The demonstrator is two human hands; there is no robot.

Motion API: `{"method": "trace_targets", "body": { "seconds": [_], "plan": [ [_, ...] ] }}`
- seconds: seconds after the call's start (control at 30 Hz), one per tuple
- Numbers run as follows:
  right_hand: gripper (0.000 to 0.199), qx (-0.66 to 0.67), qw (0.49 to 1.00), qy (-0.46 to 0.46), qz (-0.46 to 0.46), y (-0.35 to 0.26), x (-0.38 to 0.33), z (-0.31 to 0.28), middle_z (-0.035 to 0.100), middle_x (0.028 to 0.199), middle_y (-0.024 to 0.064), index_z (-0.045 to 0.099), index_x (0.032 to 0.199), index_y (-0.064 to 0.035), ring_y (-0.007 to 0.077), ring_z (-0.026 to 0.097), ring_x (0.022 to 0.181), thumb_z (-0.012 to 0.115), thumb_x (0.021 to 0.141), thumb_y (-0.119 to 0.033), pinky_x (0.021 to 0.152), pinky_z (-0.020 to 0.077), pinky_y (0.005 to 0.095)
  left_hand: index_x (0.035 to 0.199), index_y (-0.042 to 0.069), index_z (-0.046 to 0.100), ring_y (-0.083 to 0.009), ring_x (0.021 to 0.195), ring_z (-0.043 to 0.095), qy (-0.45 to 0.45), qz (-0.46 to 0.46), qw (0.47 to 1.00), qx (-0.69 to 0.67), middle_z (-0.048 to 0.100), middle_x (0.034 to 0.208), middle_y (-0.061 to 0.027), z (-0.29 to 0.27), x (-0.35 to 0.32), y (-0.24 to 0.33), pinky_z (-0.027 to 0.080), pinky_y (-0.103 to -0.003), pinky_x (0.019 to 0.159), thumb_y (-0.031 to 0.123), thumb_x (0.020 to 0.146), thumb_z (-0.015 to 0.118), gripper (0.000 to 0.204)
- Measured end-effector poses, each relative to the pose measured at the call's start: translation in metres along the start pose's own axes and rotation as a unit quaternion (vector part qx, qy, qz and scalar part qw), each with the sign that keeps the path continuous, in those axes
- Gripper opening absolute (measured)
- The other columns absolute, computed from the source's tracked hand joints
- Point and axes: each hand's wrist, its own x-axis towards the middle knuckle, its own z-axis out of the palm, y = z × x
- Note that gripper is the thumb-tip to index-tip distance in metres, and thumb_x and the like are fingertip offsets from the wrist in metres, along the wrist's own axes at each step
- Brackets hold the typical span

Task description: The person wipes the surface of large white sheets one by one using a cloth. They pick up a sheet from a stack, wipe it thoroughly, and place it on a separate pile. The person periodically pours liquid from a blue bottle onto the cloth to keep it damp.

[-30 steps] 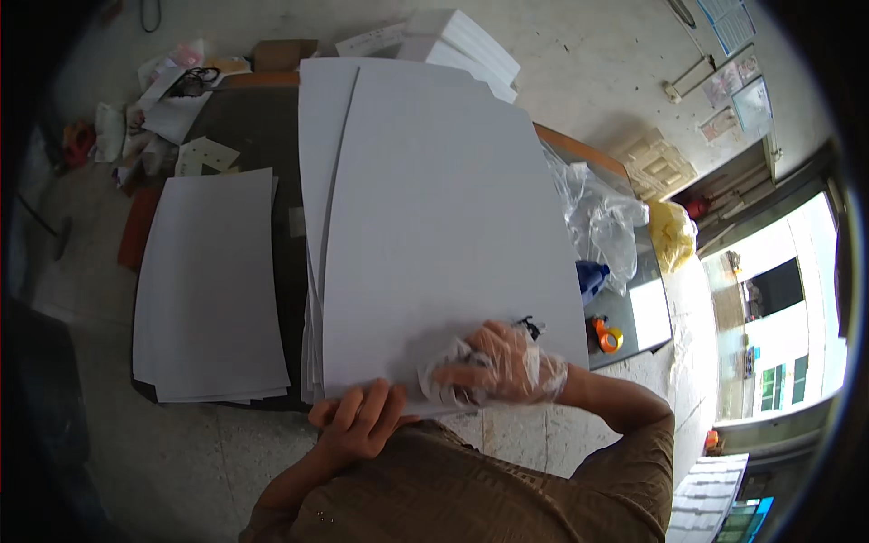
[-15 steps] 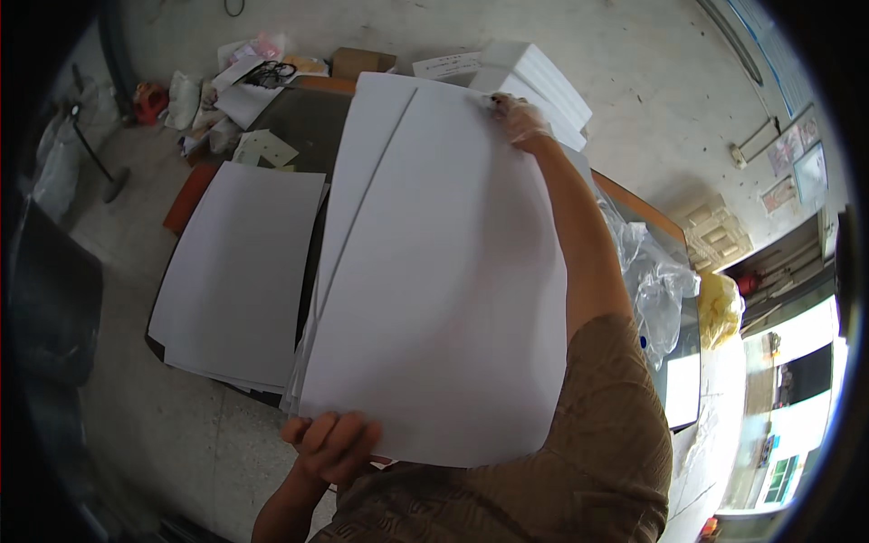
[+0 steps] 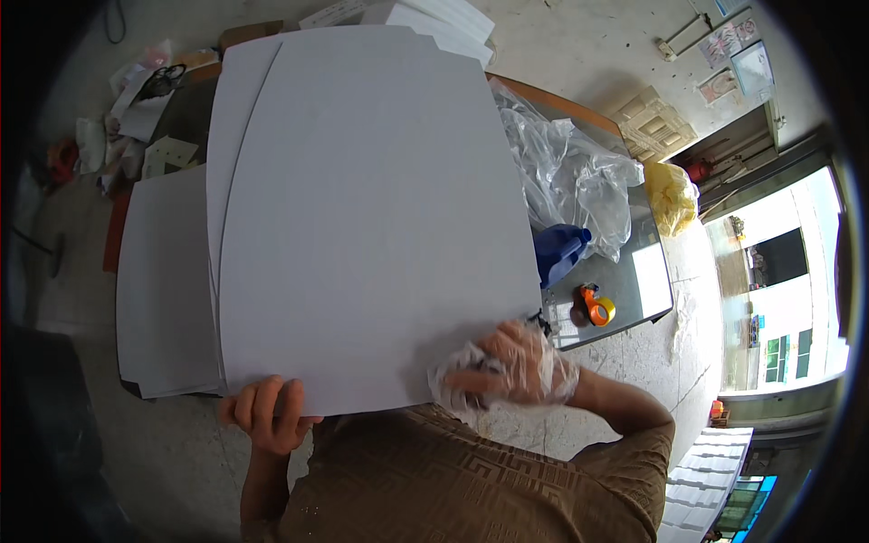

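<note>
A large white sheet [image 3: 371, 217] lies over the table on top of other white sheets, whose left margins show as a strip beside it. My bare left hand [image 3: 268, 414] is at its near left corner, fingers curled over the edge. At the near right corner is my right hand [image 3: 507, 362], in a loose clear plastic glove. Its fingers are curled and pressed down on the sheet. Something dark shows through the glove, but what it holds is hidden.
To the left lies a second stack of white sheets [image 3: 167, 281]. Right of the big sheet are crumpled clear plastic [image 3: 579, 172], a blue plastic jug [image 3: 559, 253] and an orange tape dispenser [image 3: 593, 308]. A yellow bag [image 3: 670, 199] is beyond the table's right edge. White blocks [image 3: 434, 27] stand behind.
My right hand has come from the sheet's far right corner back to its near right corner. My left hand stays at the near left edge. The view has shifted rightward.
</note>
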Motion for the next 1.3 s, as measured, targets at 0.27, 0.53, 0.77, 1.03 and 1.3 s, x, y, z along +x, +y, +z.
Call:
{"method": "trace_targets", "body": {
  "seconds": [0.27,0.53,0.77,1.03,1.3],
  "plan": [
    [0.041,-0.104,0.986,0.038,0.123,0.263,0.179,-0.019,0.064,0.108,0.0152,0.059,0.128,-0.0172,0.0316,0.06,0.101,0.066,0.088,-0.023,0.093,0.0472,0.043,0.09,0.017,0.062,-0.0205,0.097,0.047,-0.033,-0.047,0.998,0.027,0.058,0.099,-0.0025,-0.013,0.002,0.008,0.032,-0.043,0.087,0.057,0.101,0.037,0.048],
    [0.048,-0.165,0.948,0.066,0.265,0.415,0.288,-0.018,0.064,0.122,0.0149,0.046,0.141,-0.021,0.0347,0.061,0.11,0.05,0.098,-0.042,0.093,0.0486,0.0413,0.088,0.021,0.058,-0.019,0.093,0.045,-0.044,-0.074,0.996,0.016,0.055,0.094,0.0003,-0.018,0.004,0.012,0.031,-0.041,0.085,0.059,0.099,0.041,0.044],
    [0.033,-0.095,0.977,0.098,0.162,0.295,0.164,-0.01,0.067,0.101,0.0122,0.057,0.124,-0.0141,0.0309,0.064,0.095,0.056,0.094,-0.028,0.082,0.0518,0.0397,0.088,0.016,0.061,-0.0227,0.095,0.046,-0.04,-0.057,0.997,0.034,0.056,0.096,-0.0039,-0.014,0.005,0.011,0.032,-0.043,0.084,0.056,0.101,0.039,0.048],
    [0.047,-0.087,0.995,-0.047,0.019,0.018,-0.035,-0.02,0.062,0.098,0.0053,0.063,0.122,-0.0207,0.0229,0.063,0.09,0.077,0.078,-0.03,0.079,0.0519,0.0404,0.096,0.012,0.067,-0.0248,0.097,0.047,-0.007,-0.021,0.999,0.024,0.06,0.101,-0.0068,-0.003,0.003,0.005,0.032,-0.044,0.085,0.054,0.101,0.038,0.051],
    [0.048,0.309,0.788,0.357,0.395,0.021,-0.075,-0.006,0.064,0.119,0.006,0.052,0.135,-0.0051,0.0146,0.06,0.098,0.059,0.088,-0.008,0.087,0.0501,0.0302,0.112,0.004,0.066,-0.0288,0.106,0.051,-0.041,-0.074,0.995,-0.059,0.057,0.115,-0.0143,-0.047,0.041,0.01,0.037,-0.049,0.089,0.052,0.101,0.043,0.054]
  ]
}}
